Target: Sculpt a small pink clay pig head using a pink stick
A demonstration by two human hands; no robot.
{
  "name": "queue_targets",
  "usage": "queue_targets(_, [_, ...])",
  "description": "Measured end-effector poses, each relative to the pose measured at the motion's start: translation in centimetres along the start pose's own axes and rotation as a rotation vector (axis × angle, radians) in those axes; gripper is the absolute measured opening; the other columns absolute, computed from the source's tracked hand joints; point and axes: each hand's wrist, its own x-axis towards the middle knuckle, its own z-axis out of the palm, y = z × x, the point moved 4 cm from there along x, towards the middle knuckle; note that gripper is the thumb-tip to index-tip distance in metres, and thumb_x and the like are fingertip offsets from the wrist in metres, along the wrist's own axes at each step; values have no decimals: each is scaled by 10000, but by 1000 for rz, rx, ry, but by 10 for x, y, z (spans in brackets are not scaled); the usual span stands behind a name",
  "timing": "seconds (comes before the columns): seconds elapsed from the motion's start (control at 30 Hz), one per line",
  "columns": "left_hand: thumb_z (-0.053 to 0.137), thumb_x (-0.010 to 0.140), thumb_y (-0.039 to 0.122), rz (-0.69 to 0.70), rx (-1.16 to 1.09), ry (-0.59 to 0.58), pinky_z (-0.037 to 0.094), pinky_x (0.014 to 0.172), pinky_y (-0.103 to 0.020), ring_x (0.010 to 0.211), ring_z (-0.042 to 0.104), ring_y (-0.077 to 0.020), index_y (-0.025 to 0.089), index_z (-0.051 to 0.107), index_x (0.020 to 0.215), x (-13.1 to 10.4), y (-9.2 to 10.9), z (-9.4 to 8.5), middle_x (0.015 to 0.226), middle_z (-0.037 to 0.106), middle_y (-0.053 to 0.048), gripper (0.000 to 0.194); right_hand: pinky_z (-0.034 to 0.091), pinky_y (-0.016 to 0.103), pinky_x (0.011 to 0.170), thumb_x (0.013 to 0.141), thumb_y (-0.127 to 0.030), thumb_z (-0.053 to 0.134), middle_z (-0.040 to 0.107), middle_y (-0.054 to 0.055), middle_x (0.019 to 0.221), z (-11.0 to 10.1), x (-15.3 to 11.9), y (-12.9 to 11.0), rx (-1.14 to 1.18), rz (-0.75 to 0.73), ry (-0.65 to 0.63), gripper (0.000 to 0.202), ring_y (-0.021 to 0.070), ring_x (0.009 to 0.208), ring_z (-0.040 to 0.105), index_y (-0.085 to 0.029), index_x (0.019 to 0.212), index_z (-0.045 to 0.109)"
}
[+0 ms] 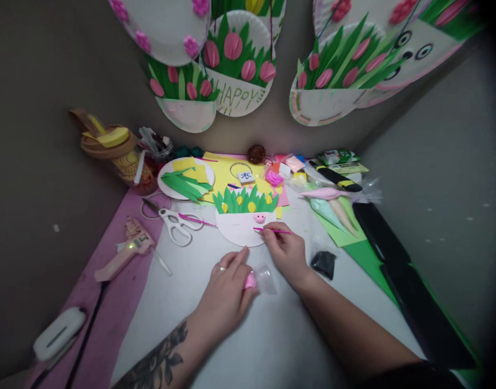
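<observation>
A white paper plate craft (234,227) with green paper grass (232,201) and yellow flowers lies on the white work surface. A small pink face-like piece (260,218) sits on its right part. My right hand (286,251) pinches a thin pink stick tool (278,231), its tip over the plate's lower right. Below the plate, my left hand (230,283) is closed around a clear bag of pink clay (250,280), partly hidden by the fingers. One finger of that hand reaches the plate's lower edge.
White scissors (179,227), a pink glue gun (128,248) and a lidded cup (124,156) stand left. A black packet (324,263), piping bags (324,210) and a long black object (426,313) lie right. Decorated plates (242,65) hang behind.
</observation>
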Motion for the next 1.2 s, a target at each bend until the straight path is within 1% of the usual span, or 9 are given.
queue_targets(0.1, [508,893,247,-27,-1,-36,405,1027,-562,1298,415,-339,165,575,1020,0,0,2,1505,405,-137,165,562,294,740,889,-257,540,741,23,826,2,1,-1,-65,-52,-6,125,171,755,709,-218,864,655])
queue_targets(0.2, [513,890,243,-46,-2,-56,392,1033,-572,1313,400,-344,168,571,1038,1,0,3,1506,404,-136,177,564,292,751,898,-248,519,744,24,850,5,3,0,-87,-72,-18,137,171,779,712,-220,879,652])
queue_targets(0.43, [525,882,233,-43,-1,-48,403,1008,-583,1310,399,-349,169,561,1051,1,0,4,1508,396,-149,185,549,313,758,873,-174,514,726,25,820,7,2,3,-99,-140,-11,138,177,794,692,-224,877,643])
queue_targets(0.7, [523,886,242,-57,-2,-61,396,1009,-580,1317,398,-356,162,562,1047,2,1,2,1505,400,-157,183,534,320,749,867,-148,489,708,24,794,7,2,-2,-128,-197,-33,166,177,784,670,-229,882,633])
queue_targets(0.87, [508,895,245,-59,0,-75,389,1012,-586,1318,390,-356,159,562,1051,2,1,4,1514,386,-156,187,525,318,745,865,-126,481,700,33,799,9,2,-2,-148,-225,-53,163,175,784,660,-214,871,617])
queue_targets(1.0, [510,895,245,-54,-1,-61,390,1012,-584,1318,392,-354,160,560,1051,2,1,4,1510,391,-157,185,526,317,743,866,-125,477,698,36,800,10,2,-2,-143,-248,-54,162,175,780,658,-211,878,615])
queue_targets(1.2, [520,893,260,-44,-7,-47,401,1003,-581,1308,405,-354,165,560,1038,2,1,3,1507,396,-155,177,537,336,750,860,-139,474,708,36,815,10,2,-2,-139,-216,-59,178,185,794,667,-226,889,627])
